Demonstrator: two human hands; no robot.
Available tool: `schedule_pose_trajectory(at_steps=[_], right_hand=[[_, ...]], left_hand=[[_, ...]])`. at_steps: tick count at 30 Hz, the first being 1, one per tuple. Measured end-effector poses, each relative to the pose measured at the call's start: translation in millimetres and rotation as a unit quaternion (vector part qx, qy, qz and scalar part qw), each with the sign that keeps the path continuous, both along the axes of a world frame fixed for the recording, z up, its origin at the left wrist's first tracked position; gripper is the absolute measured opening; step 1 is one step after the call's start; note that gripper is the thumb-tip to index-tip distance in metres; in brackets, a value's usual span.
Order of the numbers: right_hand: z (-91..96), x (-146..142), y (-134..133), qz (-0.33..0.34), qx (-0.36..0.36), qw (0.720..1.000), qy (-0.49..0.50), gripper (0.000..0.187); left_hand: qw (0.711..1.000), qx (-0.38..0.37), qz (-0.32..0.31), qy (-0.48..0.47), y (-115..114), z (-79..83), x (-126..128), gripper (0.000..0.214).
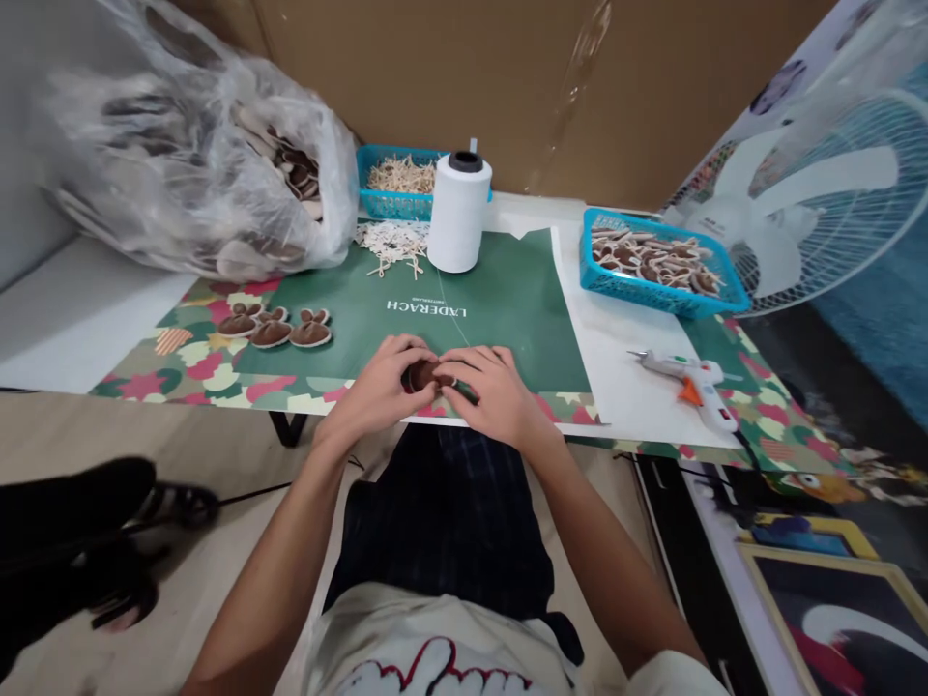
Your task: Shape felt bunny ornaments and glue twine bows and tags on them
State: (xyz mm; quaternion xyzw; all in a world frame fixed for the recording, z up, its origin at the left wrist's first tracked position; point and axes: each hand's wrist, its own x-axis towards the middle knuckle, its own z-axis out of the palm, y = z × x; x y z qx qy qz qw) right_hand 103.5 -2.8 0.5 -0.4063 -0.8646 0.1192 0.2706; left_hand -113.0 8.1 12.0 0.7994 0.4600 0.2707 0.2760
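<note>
Near the front edge of the table, my left hand (pixel 391 379) curls around a small brown fabric piece (pixel 423 373). My right hand (pixel 489 391) closes on the same piece from the other side, fingertips almost meeting the left ones. Fingers cover much of the piece, so its full shape is hidden. Several brown, white-edged pieces with ear-like loops (pixel 310 329) lie to the left of my hands. Beyond my hands stands a large white thread spool (pixel 459 215) with a dark core, upright on the green sheet (pixel 518 319).
Behind the spool are a blue basket (pixel 395 205) of pale strips and a loose pile of white loops (pixel 395 242). A bulging plastic bag (pixel 217 164) sits back left. Rightward are a blue basket (pixel 663 300) of brown pieces, a glue gun (pixel 685 382) and a fan (pixel 804 208).
</note>
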Motion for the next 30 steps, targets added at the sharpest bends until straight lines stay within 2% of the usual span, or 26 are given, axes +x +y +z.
schedule_pose_trajectory(at_steps=[7, 14, 20, 26, 30], right_hand=[[-3.3, 0.5, -1.6, -0.023, 0.033, 0.999, -0.012, 0.016], [-4.9, -0.8, -3.8, -0.025, 0.038, 0.999, 0.001, 0.016], [-5.0, -0.5, -5.6, -0.032, 0.027, 0.999, 0.0, 0.016], [-7.2, -1.1, -5.7, -0.031, 0.029, 0.999, -0.008, 0.017], [-5.3, -0.6, -6.8, -0.034, 0.019, 0.999, 0.019, 0.017]], left_hand=[[1.0, 0.004, -0.023, 0.009, 2.0, 4.1, 0.1, 0.029], [0.999, -0.011, -0.008, 0.052, 12.0, 4.9, 9.5, 0.025], [0.998, -0.022, -0.051, 0.028, 16.7, 7.8, 1.8, 0.028], [0.997, -0.016, -0.03, 0.065, 17.1, 9.1, 6.6, 0.025], [0.997, -0.032, -0.032, 0.068, 22.6, 9.4, 10.0, 0.017]])
